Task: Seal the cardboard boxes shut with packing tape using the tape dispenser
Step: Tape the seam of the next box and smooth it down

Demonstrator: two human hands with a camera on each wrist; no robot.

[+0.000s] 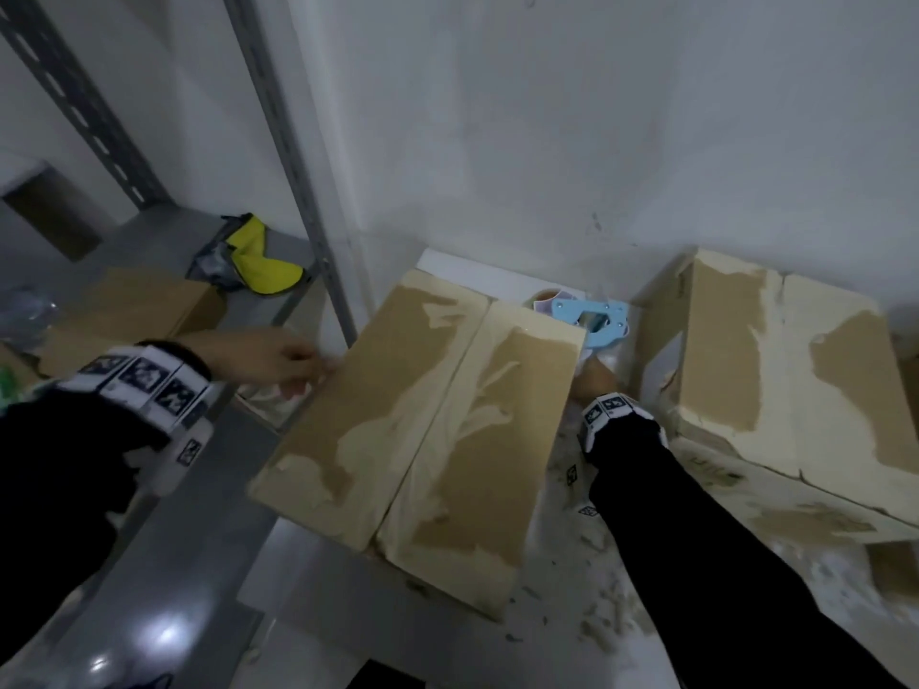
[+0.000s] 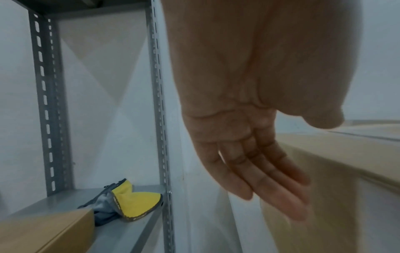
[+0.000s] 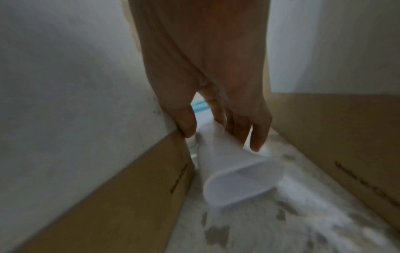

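A cardboard box (image 1: 422,415) with its flaps closed and its top skin torn in patches stands in the middle of the white table (image 1: 308,564). My left hand (image 1: 293,365) touches its left edge with straight fingers (image 2: 259,179); the box side (image 2: 346,154) is beside them. The light blue tape dispenser (image 1: 594,318) stands behind the box's far right corner. My right hand (image 1: 594,377) reaches down between the boxes. Its thumb and fingers (image 3: 238,130) close round the dispenser's white handle (image 3: 236,174).
A second torn cardboard box (image 1: 771,365) stands close on the right, leaving a narrow gap. Paper scraps (image 1: 606,604) litter the table. Left is a grey metal rack (image 1: 298,191) holding a yellow cloth (image 1: 258,266) and another box (image 1: 134,310). A white wall lies behind.
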